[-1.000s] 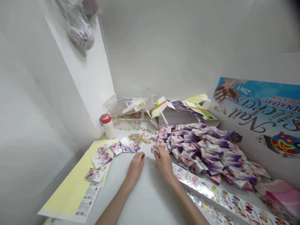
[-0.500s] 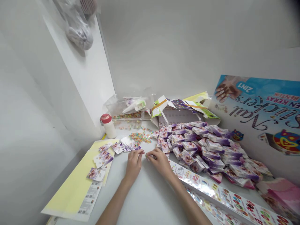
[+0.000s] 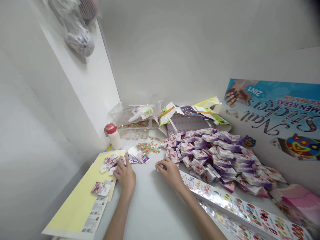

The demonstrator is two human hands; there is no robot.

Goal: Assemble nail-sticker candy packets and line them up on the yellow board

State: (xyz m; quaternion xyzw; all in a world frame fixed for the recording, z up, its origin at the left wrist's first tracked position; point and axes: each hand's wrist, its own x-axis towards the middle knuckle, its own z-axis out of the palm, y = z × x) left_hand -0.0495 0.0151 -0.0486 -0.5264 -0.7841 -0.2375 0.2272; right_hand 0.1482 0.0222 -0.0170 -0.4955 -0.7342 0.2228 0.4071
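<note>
Sorting nail sticker cards point(image 3: 111, 161) at my 11 o'clock | left grip point(image 3: 125, 175) apart, on them | right grip point(image 3: 170, 173) clamped on small card point(image 3: 157, 167) | next: lay it down

The light is bright and even, seemingly from overhead, leaving only faint, soft shadows beside the left hand point(image 3: 125, 176) and right hand point(image 3: 171, 173). The glossy sticker strip point(image 3: 240, 208) catches small streaks of glare. The wide lens bends the white wall point(image 3: 175, 56) towards the frame edges, the plastic bag point(image 3: 78, 35) at top left smears into blur, and the top right corner darkens. Print on the small cards point(image 3: 135, 155) looks too soft to read.
</note>
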